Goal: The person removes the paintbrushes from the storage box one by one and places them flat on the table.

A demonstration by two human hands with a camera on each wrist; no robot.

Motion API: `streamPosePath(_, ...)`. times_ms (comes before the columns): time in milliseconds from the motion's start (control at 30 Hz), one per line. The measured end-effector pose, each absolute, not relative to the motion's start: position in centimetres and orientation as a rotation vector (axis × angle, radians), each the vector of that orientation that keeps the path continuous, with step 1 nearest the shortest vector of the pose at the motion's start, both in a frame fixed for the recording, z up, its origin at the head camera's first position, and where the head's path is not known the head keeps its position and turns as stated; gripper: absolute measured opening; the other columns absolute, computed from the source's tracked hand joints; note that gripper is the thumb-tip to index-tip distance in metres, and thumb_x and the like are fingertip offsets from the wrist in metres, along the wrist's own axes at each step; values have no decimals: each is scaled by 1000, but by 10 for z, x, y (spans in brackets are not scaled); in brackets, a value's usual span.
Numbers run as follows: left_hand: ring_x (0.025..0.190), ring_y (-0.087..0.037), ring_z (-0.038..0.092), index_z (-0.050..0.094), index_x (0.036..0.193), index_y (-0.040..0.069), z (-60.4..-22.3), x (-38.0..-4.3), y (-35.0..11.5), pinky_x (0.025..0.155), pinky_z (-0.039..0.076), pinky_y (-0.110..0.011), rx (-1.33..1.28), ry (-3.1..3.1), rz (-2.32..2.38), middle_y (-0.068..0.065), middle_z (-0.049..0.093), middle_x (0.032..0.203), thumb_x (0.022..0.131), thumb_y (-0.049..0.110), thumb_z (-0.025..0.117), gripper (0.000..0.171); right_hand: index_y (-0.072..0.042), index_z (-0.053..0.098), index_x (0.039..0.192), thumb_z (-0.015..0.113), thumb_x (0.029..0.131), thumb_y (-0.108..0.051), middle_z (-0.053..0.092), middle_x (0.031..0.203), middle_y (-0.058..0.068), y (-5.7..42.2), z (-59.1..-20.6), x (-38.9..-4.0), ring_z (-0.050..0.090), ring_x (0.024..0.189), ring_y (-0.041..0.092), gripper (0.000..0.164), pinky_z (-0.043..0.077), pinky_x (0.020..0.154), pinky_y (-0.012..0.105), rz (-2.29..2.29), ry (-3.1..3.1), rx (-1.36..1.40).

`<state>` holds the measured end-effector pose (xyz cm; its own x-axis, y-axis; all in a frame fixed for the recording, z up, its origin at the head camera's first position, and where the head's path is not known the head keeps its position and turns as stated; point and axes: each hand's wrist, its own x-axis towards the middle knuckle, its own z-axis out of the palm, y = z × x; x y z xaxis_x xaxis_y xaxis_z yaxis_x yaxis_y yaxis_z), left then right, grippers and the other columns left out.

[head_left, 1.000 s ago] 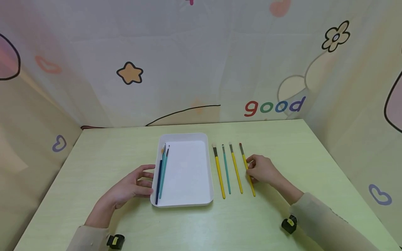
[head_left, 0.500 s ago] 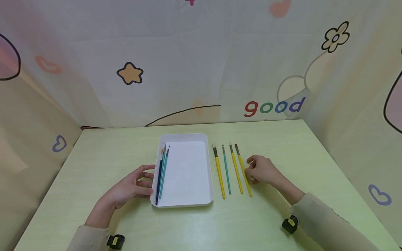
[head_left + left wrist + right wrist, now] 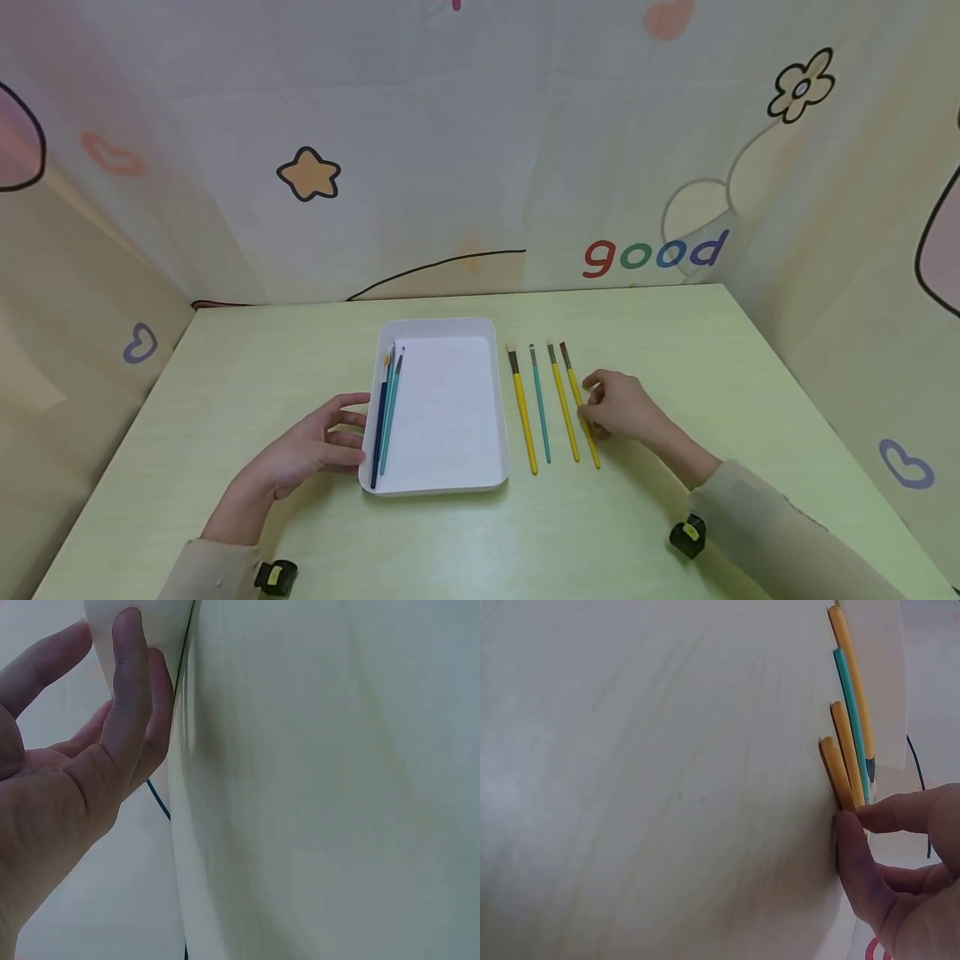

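My left hand (image 3: 311, 446) lies against the left wall of a white tray (image 3: 450, 417), its fingertips touching it; in the left wrist view the fingers (image 3: 129, 682) are spread against the tray's side. Inside the tray, along its left, lie a dark blue paintbrush (image 3: 379, 433) and teal paintbrushes (image 3: 392, 417). With thumb and forefinger my right hand (image 3: 621, 407) pinches the handle of the rightmost yellow paintbrush (image 3: 592, 448), which lies on the table. In the right wrist view that brush's handle end (image 3: 831, 761) sticks out past the thumb.
Between the tray and my right hand lie a thick yellow paintbrush (image 3: 525, 417), a thin teal paintbrush (image 3: 542, 417) and another yellow paintbrush (image 3: 565, 408), roughly side by side. A printed cloth (image 3: 450, 167) hangs behind the pale wooden table (image 3: 465, 550).
The rightmost yellow paintbrush has shifted left, closer to its neighbour. My right hand has moved slightly left with its fingertips at that brush. The left hand and tray stay put.
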<state>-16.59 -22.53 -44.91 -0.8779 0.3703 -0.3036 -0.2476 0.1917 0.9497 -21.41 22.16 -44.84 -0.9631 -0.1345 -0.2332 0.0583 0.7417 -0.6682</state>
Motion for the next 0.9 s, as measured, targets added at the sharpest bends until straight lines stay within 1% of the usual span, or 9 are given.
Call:
streamPosePath(133, 114, -34, 60, 30, 158, 7, -449, -166, -225, 87, 59, -45, 114, 2002, 1729, -27, 41, 143, 89, -5, 74, 83, 11, 58, 124, 71, 91, -3, 61, 85, 10, 220, -448, -212, 60, 60, 17, 38, 57, 56, 29, -1058, 2683, -55)
streamPosePath(633, 114, -35, 60, 30, 158, 8, -445, -164, -224, 87, 59, -44, 125, 2001, 1722, -26, 41, 142, 89, -5, 72, 82, 12, 60, 122, 65, 91, 1, 62, 84, 10, 217, -449, -210, 63, 61, 16, 33, 58, 58, 29, -1045, 2711, -68)
streamPosePath(900, 115, -35, 60, 29, 158, 8, -446, -165, -224, 88, 59, -45, 128, 1993, 1731, -26, 41, 143, 89, -4, 73, 83, 11, 61, 121, 65, 95, -5, 63, 86, 11, 218, -448, -209, 64, 62, 16, 31, 57, 58, 28, -1025, 2728, -67)
